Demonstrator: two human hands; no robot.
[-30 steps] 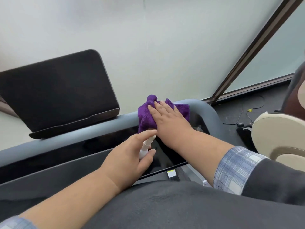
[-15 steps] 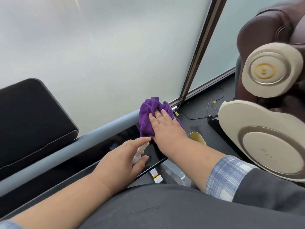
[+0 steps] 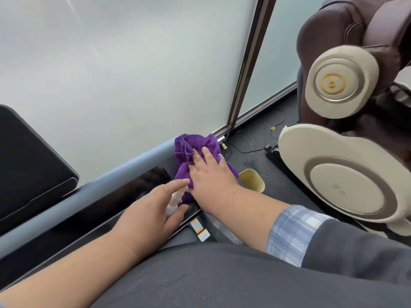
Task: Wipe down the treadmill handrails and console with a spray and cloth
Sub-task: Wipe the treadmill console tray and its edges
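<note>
Mid-frame: right hand (image 3: 211,172), fingers flat, presses the purple cloth (image 3: 191,147) on the grey handrail (image 3: 124,172)'s right end. Left hand (image 3: 153,207) grips the spray bottle (image 3: 174,202). Wiping under way; the console (image 3: 26,161), at far left of frame, probably remains.

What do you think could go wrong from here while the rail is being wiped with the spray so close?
The left hand holds the spray bottle with its nozzle right beside the right hand, so a squeeze might wet skin rather than the purple cloth. The cloth is bunched at the end of the grey handrail, above a yellow bin on the floor; it could slip off. Overspray may also reach the glossy black console.
</note>
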